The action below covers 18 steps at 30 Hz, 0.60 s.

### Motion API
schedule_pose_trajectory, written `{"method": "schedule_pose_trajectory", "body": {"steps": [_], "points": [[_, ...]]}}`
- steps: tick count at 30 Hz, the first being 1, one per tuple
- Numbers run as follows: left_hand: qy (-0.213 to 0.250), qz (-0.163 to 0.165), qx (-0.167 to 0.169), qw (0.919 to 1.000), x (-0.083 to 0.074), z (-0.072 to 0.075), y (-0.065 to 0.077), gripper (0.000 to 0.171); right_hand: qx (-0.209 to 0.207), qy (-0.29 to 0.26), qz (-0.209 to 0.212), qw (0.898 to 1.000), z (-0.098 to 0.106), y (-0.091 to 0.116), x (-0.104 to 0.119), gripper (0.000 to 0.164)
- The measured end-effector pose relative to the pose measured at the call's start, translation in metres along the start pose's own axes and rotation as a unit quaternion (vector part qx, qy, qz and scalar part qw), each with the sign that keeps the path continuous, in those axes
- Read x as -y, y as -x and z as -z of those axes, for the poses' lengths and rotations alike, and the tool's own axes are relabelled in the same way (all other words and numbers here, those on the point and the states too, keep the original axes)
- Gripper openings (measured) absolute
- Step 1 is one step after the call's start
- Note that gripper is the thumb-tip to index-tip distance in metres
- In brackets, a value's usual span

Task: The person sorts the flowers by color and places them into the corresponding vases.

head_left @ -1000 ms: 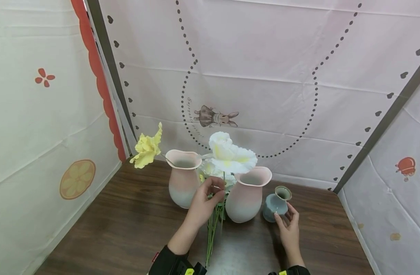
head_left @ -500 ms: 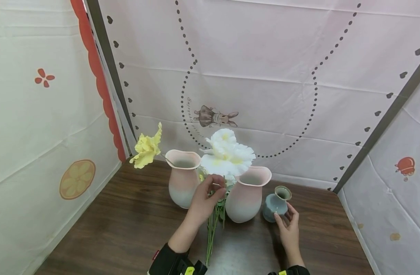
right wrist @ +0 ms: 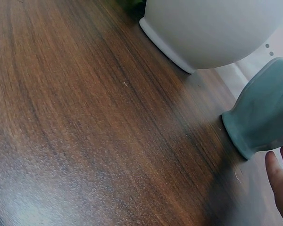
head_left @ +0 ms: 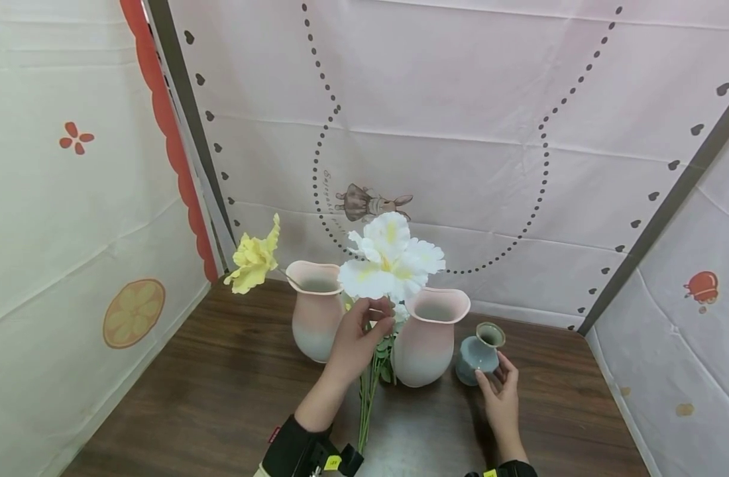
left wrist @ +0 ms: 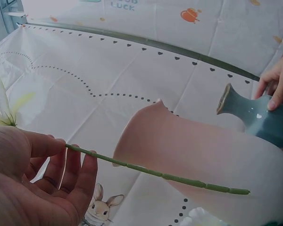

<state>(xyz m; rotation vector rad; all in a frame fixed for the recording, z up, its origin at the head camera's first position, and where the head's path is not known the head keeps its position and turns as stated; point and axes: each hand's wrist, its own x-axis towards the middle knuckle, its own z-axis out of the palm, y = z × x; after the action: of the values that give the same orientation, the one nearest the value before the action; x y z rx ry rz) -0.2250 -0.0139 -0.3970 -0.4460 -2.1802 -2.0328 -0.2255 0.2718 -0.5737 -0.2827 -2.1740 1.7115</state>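
My left hand (head_left: 355, 341) pinches the green stem (left wrist: 179, 179) of a white artificial flower (head_left: 391, 262) between thumb and fingers. Its bloom, yellow at the centre, stands above the hand in the head view. In the left wrist view the stem's lower end crosses in front of the right pink-and-grey vase (head_left: 424, 348). At the right, a small blue vase (head_left: 476, 361) stands on the table with its neck leaning right. My right hand (head_left: 504, 401) holds it, thumb on the near side and fingers on the right.
A second pink-and-grey vase (head_left: 318, 324) stands at the left, a yellow flower (head_left: 254, 260) leaning out of it. Between the large vases lie more flowers with green stems (head_left: 367, 411) on the wooden table (head_left: 221, 397). Printed cloth walls (head_left: 448, 165) enclose the back and sides.
The white flower has tilted upright, its bloom rising and turning to face the camera, as the left hand lifts slightly. The right hand and small blue vase stay in place.
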Motion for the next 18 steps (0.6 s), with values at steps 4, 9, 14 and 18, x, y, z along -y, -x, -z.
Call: {"method": "schedule_pose_trajectory", "body": {"steps": [4,9,14,18], "points": [[0.018,-0.01,0.0,0.9998,-0.001,-0.002,-0.002,0.019,0.0,0.0,-0.003,1.0,0.0,0.0,0.001,0.066],[0.042,-0.022,-0.005,0.9989,-0.006,-0.006,-0.006,0.021,-0.002,0.002,-0.004,1.0,0.0,0.0,0.001,0.065],[0.03,-0.023,-0.016,0.9991,-0.011,-0.01,-0.012,0.021,-0.003,0.008,-0.003,1.0,0.0,0.0,0.001,0.065],[0.015,-0.021,-0.019,0.9995,-0.016,-0.011,-0.016,0.02,-0.004,0.007,-0.004,1.0,0.0,0.0,0.0,0.066]]}}
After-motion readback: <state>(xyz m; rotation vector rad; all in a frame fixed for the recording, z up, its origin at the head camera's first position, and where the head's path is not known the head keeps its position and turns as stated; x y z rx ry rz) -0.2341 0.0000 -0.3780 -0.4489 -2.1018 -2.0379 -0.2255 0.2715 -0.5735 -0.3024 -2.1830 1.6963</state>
